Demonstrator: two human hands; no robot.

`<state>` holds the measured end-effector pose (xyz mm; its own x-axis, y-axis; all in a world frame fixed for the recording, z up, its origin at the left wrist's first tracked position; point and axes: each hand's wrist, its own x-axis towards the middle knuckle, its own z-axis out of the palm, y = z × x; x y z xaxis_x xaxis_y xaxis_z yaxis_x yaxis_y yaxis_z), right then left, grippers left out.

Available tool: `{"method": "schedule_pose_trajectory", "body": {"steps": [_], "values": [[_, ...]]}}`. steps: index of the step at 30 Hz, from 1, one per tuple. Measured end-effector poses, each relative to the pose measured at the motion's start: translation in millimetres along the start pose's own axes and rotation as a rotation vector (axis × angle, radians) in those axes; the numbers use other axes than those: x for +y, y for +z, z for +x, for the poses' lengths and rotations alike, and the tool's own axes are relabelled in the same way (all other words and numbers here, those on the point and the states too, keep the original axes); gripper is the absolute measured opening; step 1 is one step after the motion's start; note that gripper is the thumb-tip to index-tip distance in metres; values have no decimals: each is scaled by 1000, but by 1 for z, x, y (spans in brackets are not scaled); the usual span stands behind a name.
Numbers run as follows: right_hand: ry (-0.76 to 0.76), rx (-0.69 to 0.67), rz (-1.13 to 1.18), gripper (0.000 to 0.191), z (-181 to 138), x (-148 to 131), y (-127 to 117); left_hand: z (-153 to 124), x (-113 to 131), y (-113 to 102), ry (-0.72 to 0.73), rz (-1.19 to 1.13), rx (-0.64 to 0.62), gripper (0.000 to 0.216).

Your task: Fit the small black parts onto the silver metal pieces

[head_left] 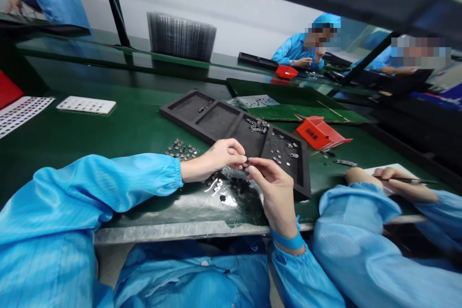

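My left hand (221, 155) and my right hand (276, 185) meet fingertip to fingertip above the near edge of the bench. Both are closed in a pinch on a small dark part (247, 161), mostly covered by the fingers and too small to name. Just beyond them lies a black compartment tray (249, 142), with small metal parts (258, 125) heaped in one compartment and others scattered in the right one. Below my hands are loose shiny and black pieces (223, 198) on clear film. More small parts (180, 149) lie beside my left wrist.
An open red bin (319, 132) stands right of the tray. At far left are a white card (85, 105) and a sheet of dark squares (23, 114). A co-worker's hand (397, 178) holds a thin tool close on my right. Other people sit across the bench.
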<state>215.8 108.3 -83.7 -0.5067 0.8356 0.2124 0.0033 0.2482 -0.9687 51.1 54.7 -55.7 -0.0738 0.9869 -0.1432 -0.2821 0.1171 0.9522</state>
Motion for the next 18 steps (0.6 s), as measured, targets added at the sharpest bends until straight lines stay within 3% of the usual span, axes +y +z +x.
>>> {"method": "schedule_pose_trajectory", "body": {"steps": [7,11,13,16,18], "values": [[-38,20,-28,16,-1,-1,0,-6,-8,5,16,-85,-27,18],[74,29,116,17,2,-3,-2,-6,-9,4,48,-23,-86,21],[177,21,211,20,4,-3,-4,-4,-9,-2,199,214,-96,17],[302,-23,315,26,5,-4,-6,1,-11,-14,613,712,-117,12],[364,-47,347,29,4,-5,-7,3,-12,-21,771,872,-177,15]]}}
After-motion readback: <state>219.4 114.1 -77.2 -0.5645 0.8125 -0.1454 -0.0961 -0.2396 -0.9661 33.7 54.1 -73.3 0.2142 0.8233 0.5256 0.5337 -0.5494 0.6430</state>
